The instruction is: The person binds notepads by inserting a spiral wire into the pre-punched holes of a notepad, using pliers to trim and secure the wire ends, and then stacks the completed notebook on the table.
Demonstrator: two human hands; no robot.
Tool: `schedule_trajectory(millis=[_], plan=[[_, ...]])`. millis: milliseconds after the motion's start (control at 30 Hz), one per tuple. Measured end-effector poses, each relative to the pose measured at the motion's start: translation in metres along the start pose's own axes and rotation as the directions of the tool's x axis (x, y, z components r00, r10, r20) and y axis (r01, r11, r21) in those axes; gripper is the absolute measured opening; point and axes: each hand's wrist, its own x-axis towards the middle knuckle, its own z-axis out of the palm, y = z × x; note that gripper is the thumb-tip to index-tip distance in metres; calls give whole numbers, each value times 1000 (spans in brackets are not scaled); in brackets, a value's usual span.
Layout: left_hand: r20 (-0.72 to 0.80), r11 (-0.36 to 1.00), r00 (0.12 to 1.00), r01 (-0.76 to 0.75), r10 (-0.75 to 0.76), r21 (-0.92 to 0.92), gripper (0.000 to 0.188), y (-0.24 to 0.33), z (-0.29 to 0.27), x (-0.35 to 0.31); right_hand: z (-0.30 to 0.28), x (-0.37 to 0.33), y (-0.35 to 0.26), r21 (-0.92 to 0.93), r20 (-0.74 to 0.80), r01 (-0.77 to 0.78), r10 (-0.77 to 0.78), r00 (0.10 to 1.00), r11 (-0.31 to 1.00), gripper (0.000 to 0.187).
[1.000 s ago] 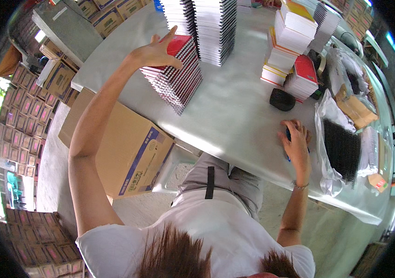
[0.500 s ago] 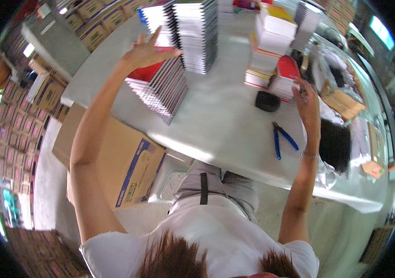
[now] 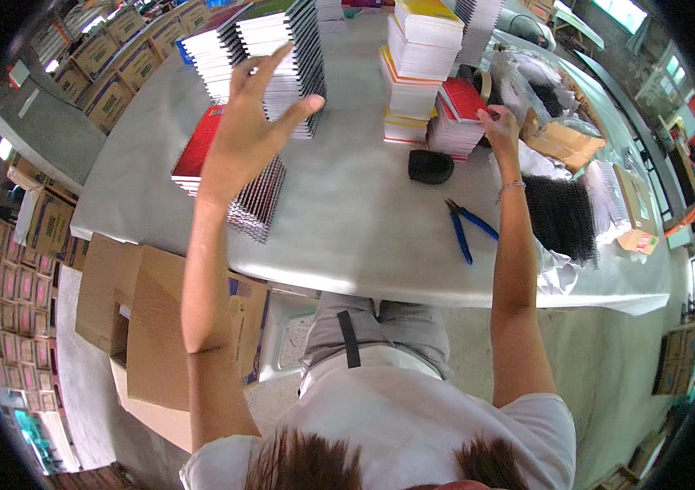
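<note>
My left hand (image 3: 249, 135) is raised with fingers spread and holds nothing, above a stack of red-covered spiral notebooks (image 3: 198, 147) that it partly hides. Behind it rise tall stacks of spiral notebooks (image 3: 302, 53). At the right, my right hand (image 3: 501, 126) pinches the edge of a red-covered booklet (image 3: 461, 100), which lies slightly askew on top of a short pile of unbound booklets (image 3: 455, 135). Blue-handled pliers (image 3: 463, 233) lie on the table nearer me, their jaws pointing away. A small black rounded object (image 3: 430, 167) sits just in front of the short pile.
Beside the short pile stands a taller yellow-topped booklet stack (image 3: 425, 53). Black wire binding coils (image 3: 559, 216), plastic bags and a brown-paper bundle (image 3: 568, 143) crowd the table's right side. An opened cardboard box (image 3: 159, 327) stands below the table (image 3: 347, 245) at left.
My view has turned, shifting the table items leftward. My left hand has come off the red notebook stack toward me. My right hand has moved from the booklet pile's side to pinch the top booklet's edge.
</note>
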Motion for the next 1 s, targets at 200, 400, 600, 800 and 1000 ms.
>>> schedule_trajectory(millis=[200, 400, 600, 800, 1000], plan=[[130, 862, 991, 78, -14, -501, 58, 15, 66, -37, -47, -58, -50, 85, -399, 169, -122, 909, 982, 39], [358, 318, 910, 410, -211, -855, 56, 55, 139, -65, -62, -176, -155, 543, -327, 85, 117, 938, 836, 38], [240, 339, 950, 297, -201, -893, 56, 57, 155, -73, -78, -236, -164, 674, 122, -125, 58, 991, 728, 35], [262, 950, 964, 126, -49, -285, 31, 39, 99, -77, -170, -143, -55, -125, -182, 160, -181, 966, 979, 14], [383, 970, 920, -163, 84, 179, 20, 30, 117, -109, -137, -135, 16, -604, 157, 238, -179, 971, 760, 41]])
